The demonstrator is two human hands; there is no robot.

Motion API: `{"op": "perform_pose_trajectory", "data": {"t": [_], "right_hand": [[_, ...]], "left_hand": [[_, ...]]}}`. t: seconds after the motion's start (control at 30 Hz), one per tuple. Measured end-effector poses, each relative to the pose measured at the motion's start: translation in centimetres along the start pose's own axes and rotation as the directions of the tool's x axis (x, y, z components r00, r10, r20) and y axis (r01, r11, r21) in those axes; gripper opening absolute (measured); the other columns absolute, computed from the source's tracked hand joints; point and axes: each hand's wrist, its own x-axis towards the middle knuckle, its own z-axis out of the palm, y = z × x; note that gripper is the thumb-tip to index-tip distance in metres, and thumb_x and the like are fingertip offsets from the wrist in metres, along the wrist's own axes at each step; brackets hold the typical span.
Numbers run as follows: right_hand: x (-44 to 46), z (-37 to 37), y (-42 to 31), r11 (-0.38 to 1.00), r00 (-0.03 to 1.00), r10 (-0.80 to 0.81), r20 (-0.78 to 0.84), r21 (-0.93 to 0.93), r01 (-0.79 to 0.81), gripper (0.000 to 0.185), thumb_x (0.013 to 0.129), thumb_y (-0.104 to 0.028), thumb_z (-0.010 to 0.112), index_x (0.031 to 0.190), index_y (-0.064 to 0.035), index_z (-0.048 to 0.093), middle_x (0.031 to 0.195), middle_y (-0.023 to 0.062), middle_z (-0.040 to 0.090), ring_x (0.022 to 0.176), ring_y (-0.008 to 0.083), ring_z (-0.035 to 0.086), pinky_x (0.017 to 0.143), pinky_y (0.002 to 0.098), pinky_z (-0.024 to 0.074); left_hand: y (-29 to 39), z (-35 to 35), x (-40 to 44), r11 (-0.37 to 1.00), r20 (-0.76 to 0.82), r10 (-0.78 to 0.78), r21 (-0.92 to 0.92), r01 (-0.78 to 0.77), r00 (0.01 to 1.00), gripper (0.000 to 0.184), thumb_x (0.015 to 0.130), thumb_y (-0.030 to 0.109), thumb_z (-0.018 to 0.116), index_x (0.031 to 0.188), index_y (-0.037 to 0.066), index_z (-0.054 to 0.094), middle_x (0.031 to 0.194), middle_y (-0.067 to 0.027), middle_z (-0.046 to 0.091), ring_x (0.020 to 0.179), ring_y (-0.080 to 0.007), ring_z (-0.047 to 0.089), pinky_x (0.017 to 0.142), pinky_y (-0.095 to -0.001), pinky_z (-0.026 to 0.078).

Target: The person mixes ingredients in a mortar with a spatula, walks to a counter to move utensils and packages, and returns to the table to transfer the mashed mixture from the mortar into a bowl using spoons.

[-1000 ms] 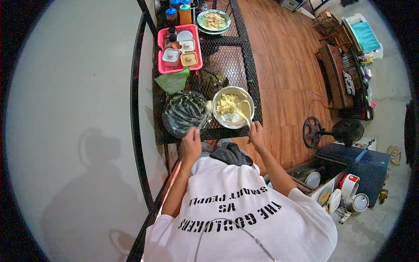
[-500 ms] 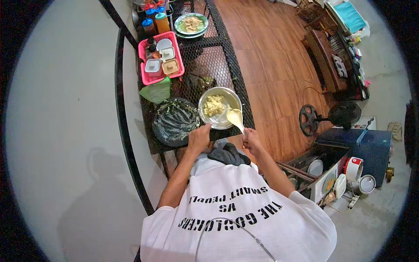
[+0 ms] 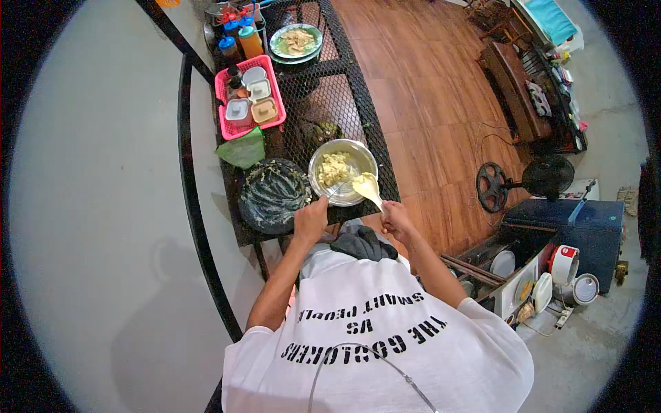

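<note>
A metal bowl near the front edge of the black mesh table holds a yellowish mash. My right hand grips the handle of a pale yellow spoon, whose head, with some mash on it, is over the bowl's right side. Closed around a thin metal utensil, my left hand is at the bowl's lower left rim, and the utensil's tip reaches inside toward the mash. Left of the bowl sits a dark stone mortar with pale residue smeared inside.
A green leaf piece lies behind the mortar. Farther back are a pink basket of lidded containers, bottles and stacked plates with food. A wall stands left; a fan is on the right.
My left hand's utensil has moved from between mortar and bowl into the bowl. The spoon's head has shifted toward the bowl's near right side. The view has also turned, moving the table leftward.
</note>
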Motion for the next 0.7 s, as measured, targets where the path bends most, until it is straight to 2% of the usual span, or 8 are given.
{"op": "perform_pose_trajectory", "data": {"t": [0.1,0.13,0.27,0.37,0.4,0.5,0.63,0.7], "right_hand": [[0.7,-0.7,0.0,1.000,1.000,-0.030,-0.002,-0.001,0.030,0.020,0.097,-0.029,0.044,0.098,-0.0092,0.047,0.057,0.0018,0.039,0.042,0.0129,0.037,0.038,0.0298,0.0385],[0.7,-0.9,-0.1,1.000,1.000,-0.008,0.011,-0.007,0.008,0.020,0.097,-0.029,0.044,0.097,-0.0092,0.048,0.057,0.0015,0.039,0.043,0.0128,0.037,0.038,0.0297,0.0382],[0.7,-0.8,-0.5,0.997,1.000,0.007,-0.008,-0.072,-0.008,0.020,0.097,-0.029,0.045,0.095,-0.0096,0.048,0.057,0.0008,0.040,0.042,0.0127,0.036,0.037,0.0294,0.0369],[1.0,-1.2,-0.3,0.999,1.000,0.001,0.016,-0.052,0.000,0.020,0.097,-0.029,0.045,0.092,-0.0097,0.049,0.057,0.0004,0.040,0.041,0.0127,0.036,0.037,0.0292,0.0365],[0.9,-1.1,-0.2,0.997,0.998,-0.052,0.022,-0.059,0.053,0.020,0.097,-0.029,0.046,0.091,-0.0094,0.049,0.056,0.0006,0.041,0.041,0.0127,0.036,0.036,0.0291,0.0361],[0.7,-1.3,-0.6,0.995,0.999,-0.028,0.037,-0.098,0.032,0.021,0.096,-0.029,0.047,0.090,-0.0094,0.049,0.056,0.0005,0.040,0.041,0.0127,0.037,0.036,0.0289,0.0352],[0.5,-2.1,-1.4,0.988,0.998,-0.027,0.064,-0.148,0.036,0.020,0.096,-0.029,0.048,0.090,-0.0101,0.049,0.056,0.0004,0.041,0.041,0.0126,0.037,0.036,0.0289,0.0339],[0.0,-2.1,-1.6,0.987,1.000,0.023,0.009,-0.161,-0.021,0.020,0.096,-0.029,0.047,0.091,-0.0105,0.050,0.057,0.0005,0.042,0.041,0.0124,0.037,0.037,0.0290,0.0331]], "left_hand": [[0.0,0.3,-0.2,0.993,-0.009,0.083,-0.082,-0.084,0.996,0.008,0.088,0.013,0.054,0.085,0.006,0.052,0.065,-0.0136,0.060,0.061,-0.0343,0.062,0.051,-0.0457,0.047],[0.5,0.0,-0.3,0.981,0.010,0.169,-0.095,-0.167,0.986,0.006,0.087,0.012,0.053,0.087,0.006,0.053,0.064,-0.0141,0.060,0.060,-0.0349,0.062,0.050,-0.0455,0.047],[-0.3,0.8,-0.5,0.984,0.057,0.175,-0.055,-0.172,0.983,0.005,0.086,0.011,0.053,0.089,0.007,0.055,0.065,-0.0140,0.059,0.060,-0.0352,0.061,0.050,-0.0449,0.047],[-0.2,0.5,-0.2,0.989,-0.013,0.148,-0.022,-0.148,0.989,0.008,0.083,0.008,0.055,0.091,0.008,0.056,0.066,-0.0129,0.059,0.061,-0.0328,0.061,0.049,-0.0437,0.047],[0.0,0.3,-0.2,0.989,-0.010,0.147,-0.020,-0.147,0.989,0.008,0.083,0.008,0.055,0.091,0.008,0.056,0.066,-0.0129,0.059,0.061,-0.0328,0.061,0.049,-0.0437,0.047],[0.0,0.3,0.1,0.955,0.112,0.289,0.038,-0.295,0.951,0.010,0.082,0.009,0.055,0.091,0.009,0.056,0.067,-0.0118,0.060,0.061,-0.0323,0.062,0.051,-0.0437,0.048],[-1.1,0.1,0.6,0.982,0.067,0.182,0.043,-0.185,0.981,0.008,0.083,0.009,0.054,0.091,0.010,0.057,0.067,-0.0115,0.059,0.062,-0.0324,0.063,0.052,-0.0447,0.048],[-0.5,-0.6,0.9,0.975,0.044,0.221,0.008,-0.221,0.974,0.007,0.084,0.009,0.054,0.090,0.009,0.057,0.067,-0.0119,0.059,0.062,-0.0326,0.063,0.052,-0.0451,0.048]]}}
